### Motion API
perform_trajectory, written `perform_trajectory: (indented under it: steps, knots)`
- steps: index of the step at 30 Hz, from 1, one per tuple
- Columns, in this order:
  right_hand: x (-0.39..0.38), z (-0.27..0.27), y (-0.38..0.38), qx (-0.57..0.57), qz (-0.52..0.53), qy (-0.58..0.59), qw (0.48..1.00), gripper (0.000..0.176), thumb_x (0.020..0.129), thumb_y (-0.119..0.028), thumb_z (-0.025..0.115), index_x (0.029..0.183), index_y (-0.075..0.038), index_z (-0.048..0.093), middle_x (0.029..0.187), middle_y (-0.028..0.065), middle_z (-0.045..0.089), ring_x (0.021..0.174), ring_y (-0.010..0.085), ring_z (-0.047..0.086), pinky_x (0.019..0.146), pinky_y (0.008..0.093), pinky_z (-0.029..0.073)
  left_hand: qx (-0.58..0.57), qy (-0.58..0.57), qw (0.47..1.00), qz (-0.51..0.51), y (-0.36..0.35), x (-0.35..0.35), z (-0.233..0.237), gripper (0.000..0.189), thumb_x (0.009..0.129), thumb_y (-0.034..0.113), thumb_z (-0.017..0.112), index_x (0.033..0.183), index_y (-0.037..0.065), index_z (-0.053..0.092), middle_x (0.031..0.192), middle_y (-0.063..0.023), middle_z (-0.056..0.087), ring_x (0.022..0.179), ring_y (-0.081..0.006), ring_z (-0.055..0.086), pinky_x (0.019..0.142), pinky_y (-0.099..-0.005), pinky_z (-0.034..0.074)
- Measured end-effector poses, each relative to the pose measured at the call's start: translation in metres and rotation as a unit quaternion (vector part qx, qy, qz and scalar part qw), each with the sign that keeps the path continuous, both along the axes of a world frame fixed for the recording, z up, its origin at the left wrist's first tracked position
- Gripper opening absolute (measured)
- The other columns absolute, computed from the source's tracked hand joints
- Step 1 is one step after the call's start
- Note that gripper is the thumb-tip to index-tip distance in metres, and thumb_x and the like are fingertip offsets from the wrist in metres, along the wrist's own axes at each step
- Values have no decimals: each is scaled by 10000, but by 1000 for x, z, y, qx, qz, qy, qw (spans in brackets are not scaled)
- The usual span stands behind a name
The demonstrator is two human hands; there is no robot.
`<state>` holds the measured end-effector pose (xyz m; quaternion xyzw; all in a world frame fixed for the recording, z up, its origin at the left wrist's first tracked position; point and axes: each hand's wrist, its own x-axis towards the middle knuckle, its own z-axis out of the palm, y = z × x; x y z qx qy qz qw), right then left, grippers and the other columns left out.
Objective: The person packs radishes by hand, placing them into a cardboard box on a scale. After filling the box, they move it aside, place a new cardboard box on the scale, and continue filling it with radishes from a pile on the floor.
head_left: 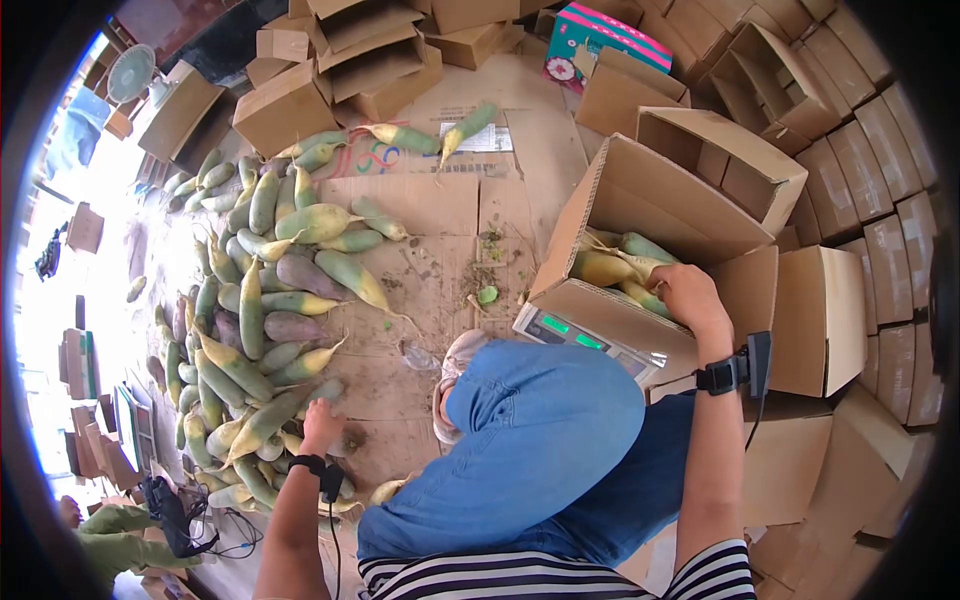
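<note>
Many green radishes with pale yellow tips, some purplish, lie heaped on the floor at left, among them a large green radish (265,425). My left hand (321,424) is at the heap's right edge, just below a greyish-green radish (327,390); its fingers look slightly apart, with nothing plainly held. My right hand (688,297) reaches into an open cardboard box (680,185) holding several radishes. Its fingers are bent around the end of a pale radish (641,264), partly hiding it. Under the box sits a scale (590,343) with lit green displays.
Flattened cardboard (420,205) covers the floor, with leaf scraps (487,295) on it. Stacked cartons (850,170) line the right side, and open boxes (370,55) stand at the back. A fan (132,74) is at far left. Another person's green-clad leg (125,535) shows at lower left.
</note>
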<state>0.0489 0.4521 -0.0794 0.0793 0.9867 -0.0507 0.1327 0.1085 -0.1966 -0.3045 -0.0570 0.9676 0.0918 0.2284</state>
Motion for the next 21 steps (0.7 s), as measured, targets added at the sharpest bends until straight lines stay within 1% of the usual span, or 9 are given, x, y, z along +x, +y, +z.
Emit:
perform_trajectory:
  steps: [3,6,9,11,13,15,17,19,21]
  knots:
    - [-2,3,-1,-25,1,-34,999,189,799,-93,585,889,-148,741,861,148,688,872,337,648,781,428,513,22,-6,999,-39,1,-25,-17,387,760,249,680,1021,-9,559,1040,-244,597,1019,-421,572,853,-482,493]
    - [0,3,-2,-32,6,-22,999,182,806,-97,576,898,-120,732,852,143,683,867,337,641,791,418,507,131,33,989,-57,29,-65,-36,359,775,257,670,979,-28,594,898,-229,643,904,-402,621,799,-456,511]
    - [5,4,-9,-22,14,27,999,164,826,-122,593,935,-108,716,896,148,664,872,354,628,775,427,507,211,65,973,70,64,-107,-48,348,793,258,670,963,-41,612,807,-209,658,805,-362,648,747,-420,515]
    - [6,14,-17,-19,9,58,998,166,834,-136,608,965,-100,703,918,154,651,872,368,619,759,442,506,213,79,969,97,79,-137,-70,378,822,307,681,957,-46,660,822,-163,674,785,-209,652,690,-366,504]
    - [5,33,-28,-76,3,194,978,194,849,-124,611,1028,-62,652,952,157,618,874,379,603,752,452,497,252,108,945,178,115,-155,-50,399,814,307,704,978,-51,643,863,-172,682,789,-236,652,713,-376,507]
    - [5,41,-32,-88,-6,209,974,210,842,-81,621,1048,-43,632,977,164,611,884,380,598,750,447,497,292,132,914,249,132,-173,-56,424,806,308,727,999,-55,626,903,-181,689,792,-263,651,736,-385,510]
    - [8,45,-33,-110,-3,227,968,201,838,-70,627,1035,-34,635,969,164,615,877,378,600,752,438,499,258,88,920,282,120,-199,-106,504,794,362,757,1050,-51,623,942,-169,691,766,-230,645,704,-359,512]
    - [10,46,-33,-121,-16,208,970,196,840,-76,634,1031,-30,640,965,160,622,874,369,604,755,431,500,266,61,881,386,109,-216,-163,515,784,393,769,1031,-32,619,877,-124,677,704,-202,627,603,-338,493]
    - [10,46,-32,-116,-17,209,971,183,850,-90,635,1024,-34,646,948,152,623,861,357,606,754,424,500,313,-18,837,449,129,-215,-123,472,796,400,759,977,-10,611,796,-80,638,626,-175,587,498,-324,443]
